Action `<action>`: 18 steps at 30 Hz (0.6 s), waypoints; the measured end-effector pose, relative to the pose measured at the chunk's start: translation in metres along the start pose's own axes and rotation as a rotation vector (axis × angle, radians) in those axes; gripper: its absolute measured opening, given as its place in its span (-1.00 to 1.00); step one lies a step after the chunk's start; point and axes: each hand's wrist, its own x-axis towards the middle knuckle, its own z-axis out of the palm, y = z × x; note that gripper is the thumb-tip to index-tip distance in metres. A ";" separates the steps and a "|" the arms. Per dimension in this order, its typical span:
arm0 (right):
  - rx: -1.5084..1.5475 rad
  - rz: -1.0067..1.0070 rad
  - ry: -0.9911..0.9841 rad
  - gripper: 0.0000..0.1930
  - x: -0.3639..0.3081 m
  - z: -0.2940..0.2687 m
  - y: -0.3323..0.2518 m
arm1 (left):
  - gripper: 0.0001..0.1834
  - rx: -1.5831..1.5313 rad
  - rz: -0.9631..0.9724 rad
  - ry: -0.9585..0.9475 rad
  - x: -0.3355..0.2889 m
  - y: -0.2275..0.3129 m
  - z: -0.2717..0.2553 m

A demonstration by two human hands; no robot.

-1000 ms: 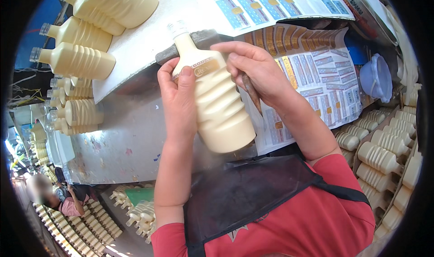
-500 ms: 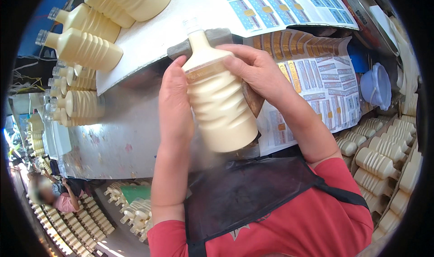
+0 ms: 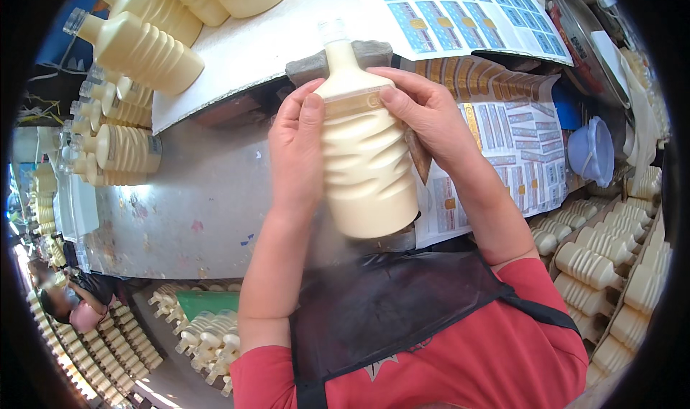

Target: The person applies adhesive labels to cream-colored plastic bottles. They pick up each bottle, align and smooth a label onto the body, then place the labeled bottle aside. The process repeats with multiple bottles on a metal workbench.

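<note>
Clasping bottle (image 3: pixel 368 164), hands (image 3: pixel 296 150) opposed, fingers (image 3: pixel 296 98) perhaps curled behind

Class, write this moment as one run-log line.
left hand: holds cream bottle; right hand: holds bottle, thumb at brown band; brown pointed tool: in right hand; label sheet: right of bottle

A grey, shiny surface (image 3: pixel 208 226), flecked with colour, spreads beneath and to the left of the left grip (image 3: pixel 296 150). Ahead of that grip, a raised white board (image 3: pixel 237 53) shows a curved near edge. Grey floor (image 3: pixel 174 355) lies below and well left of the grip, with a pale streak across it. Bright white light (image 3: pixel 20 229) glares far to its left
</note>
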 end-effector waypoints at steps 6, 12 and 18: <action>0.007 -0.007 0.012 -0.53 -0.001 0.001 0.001 | -0.57 -0.025 0.028 0.000 -0.003 -0.002 0.001; -0.319 -0.105 0.094 -0.56 -0.004 -0.003 -0.007 | -0.55 -0.304 -0.170 -0.054 -0.009 0.001 -0.002; -0.475 -0.038 0.099 -0.50 -0.009 0.008 -0.022 | -0.09 0.087 -0.091 -0.155 -0.020 0.005 0.000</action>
